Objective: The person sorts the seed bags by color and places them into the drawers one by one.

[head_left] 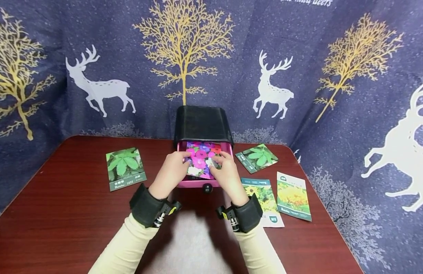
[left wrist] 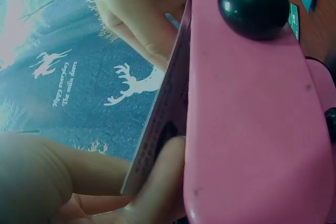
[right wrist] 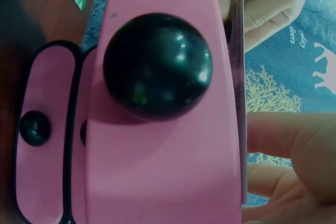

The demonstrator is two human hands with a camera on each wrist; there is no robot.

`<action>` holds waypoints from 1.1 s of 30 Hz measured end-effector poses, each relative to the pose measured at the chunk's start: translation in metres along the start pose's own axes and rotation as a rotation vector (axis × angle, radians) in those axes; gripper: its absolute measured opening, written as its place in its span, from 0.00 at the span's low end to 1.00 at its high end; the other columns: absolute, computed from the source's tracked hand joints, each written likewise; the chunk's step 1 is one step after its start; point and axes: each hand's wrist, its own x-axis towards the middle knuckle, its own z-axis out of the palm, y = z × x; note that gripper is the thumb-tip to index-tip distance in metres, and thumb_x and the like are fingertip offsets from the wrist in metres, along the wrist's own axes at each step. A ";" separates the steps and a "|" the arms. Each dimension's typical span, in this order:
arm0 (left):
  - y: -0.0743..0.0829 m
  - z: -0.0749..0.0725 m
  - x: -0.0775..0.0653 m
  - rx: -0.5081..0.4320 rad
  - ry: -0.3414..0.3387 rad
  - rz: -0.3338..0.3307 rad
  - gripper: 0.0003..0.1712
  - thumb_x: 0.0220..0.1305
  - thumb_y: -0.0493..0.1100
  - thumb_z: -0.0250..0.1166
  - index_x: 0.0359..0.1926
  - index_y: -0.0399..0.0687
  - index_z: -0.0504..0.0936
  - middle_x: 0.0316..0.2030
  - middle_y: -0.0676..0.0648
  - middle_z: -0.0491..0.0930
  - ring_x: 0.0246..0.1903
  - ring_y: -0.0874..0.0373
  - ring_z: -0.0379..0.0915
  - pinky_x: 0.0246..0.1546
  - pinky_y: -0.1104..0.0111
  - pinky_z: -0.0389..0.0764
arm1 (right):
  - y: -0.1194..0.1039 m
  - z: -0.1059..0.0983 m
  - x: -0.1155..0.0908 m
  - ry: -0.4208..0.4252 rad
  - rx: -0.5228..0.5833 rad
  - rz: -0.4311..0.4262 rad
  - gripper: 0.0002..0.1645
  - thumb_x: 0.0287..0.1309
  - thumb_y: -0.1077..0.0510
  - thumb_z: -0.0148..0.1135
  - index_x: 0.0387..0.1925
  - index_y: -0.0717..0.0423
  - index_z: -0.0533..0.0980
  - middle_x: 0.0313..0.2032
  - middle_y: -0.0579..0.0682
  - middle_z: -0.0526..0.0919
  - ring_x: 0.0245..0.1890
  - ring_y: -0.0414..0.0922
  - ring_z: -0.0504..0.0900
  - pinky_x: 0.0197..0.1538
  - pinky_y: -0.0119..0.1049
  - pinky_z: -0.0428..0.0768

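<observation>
A seed packet with pink, purple and white flowers (head_left: 200,159) lies over the pulled-out pink drawer (head_left: 197,184) of a small black cabinet (head_left: 202,122). My left hand (head_left: 171,169) pinches its left edge, the thumb underneath and a finger on top. At the packet's right side, my right hand (head_left: 227,173) holds the edge with bent fingers, the thumb reaching over the printed face. In the left wrist view the packet (left wrist: 157,103) slants up from the drawer front (left wrist: 257,124). A round black knob (right wrist: 157,66) sticks out from that front.
A green-leaf packet (head_left: 125,167) lies left of the cabinet, another leaf packet (head_left: 257,157) right of it. Nearer on the right are a yellow-flower packet (head_left: 260,194) and an orange-flower packet (head_left: 293,195). Closed pink drawers (right wrist: 44,177) show in the right wrist view. A deer-print curtain (head_left: 211,76) hangs behind.
</observation>
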 end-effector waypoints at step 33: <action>0.010 0.022 -0.006 0.259 0.132 0.128 0.14 0.64 0.33 0.53 0.45 0.33 0.81 0.40 0.37 0.82 0.41 0.45 0.80 0.40 0.54 0.82 | -0.004 0.024 -0.004 0.116 -0.446 -0.117 0.16 0.62 0.57 0.54 0.25 0.56 0.83 0.55 0.62 0.76 0.48 0.61 0.71 0.50 0.55 0.70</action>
